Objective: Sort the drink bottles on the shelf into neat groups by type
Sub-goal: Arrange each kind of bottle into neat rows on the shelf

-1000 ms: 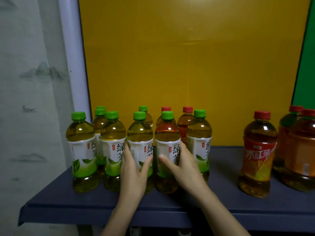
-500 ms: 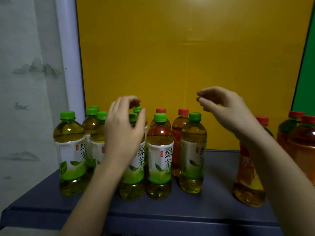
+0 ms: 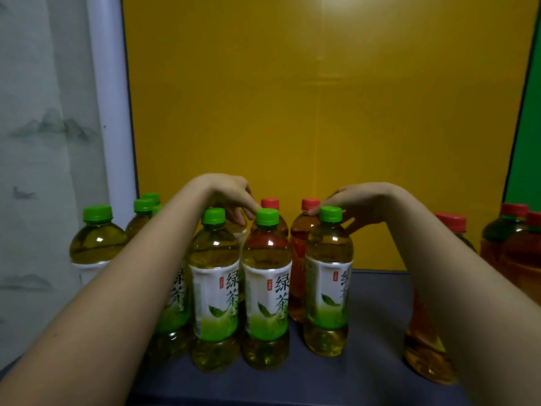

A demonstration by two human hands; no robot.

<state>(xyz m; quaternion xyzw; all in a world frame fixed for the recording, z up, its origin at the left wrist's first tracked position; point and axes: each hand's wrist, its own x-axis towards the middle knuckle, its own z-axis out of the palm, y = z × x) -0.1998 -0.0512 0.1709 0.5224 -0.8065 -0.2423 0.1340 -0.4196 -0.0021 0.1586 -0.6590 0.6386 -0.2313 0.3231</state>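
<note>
Now both hands, a second ago low on front-row labels, have come up and over green-capped bottles (image 3: 266, 288) to back row. Likely meaning: stray red-capped bottle (image 3: 310, 204) is next, bound for red group (image 3: 512, 253) far right of fingers on shelf (image 3: 374, 303).

Left hand (image 3: 231, 197): fingers (image 3: 244, 212) curled down behind front cap; grip hidden, cannot tell.

Right hand (image 3: 363, 205): fingers (image 3: 319, 210) nearly straight, tips touching red cap, nothing pinched yet.

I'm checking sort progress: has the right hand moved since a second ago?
Yes. The right hand has risen and gone back: from low against the front green-cap bottles to cap height, fingers by a red cap behind them.
</note>
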